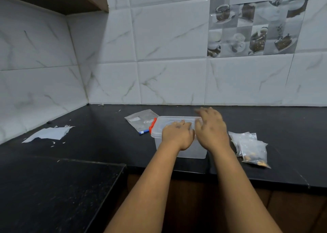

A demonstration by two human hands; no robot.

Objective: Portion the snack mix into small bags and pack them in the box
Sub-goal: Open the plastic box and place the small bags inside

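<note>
A clear plastic box [194, 151] with its lid [164, 123] on and an orange clasp [152, 125] at its left end stands on the black counter [106, 137]. My left hand [177, 135] rests on the lid with fingers curled. My right hand [212, 128] lies over the lid's right part, fingers spread and blurred. Whether either hand grips the lid is unclear. Small clear bags of snack mix [251, 149] lie to the right of the box. An emptied-looking zip pouch [141, 120] with a blue strip lies to the box's left rear.
Torn white paper [47, 133] and scraps lie at the counter's left. A lower black ledge [53, 188] sits at front left. Tiled walls [168, 55] close the back and left; a cabinet hangs at top left.
</note>
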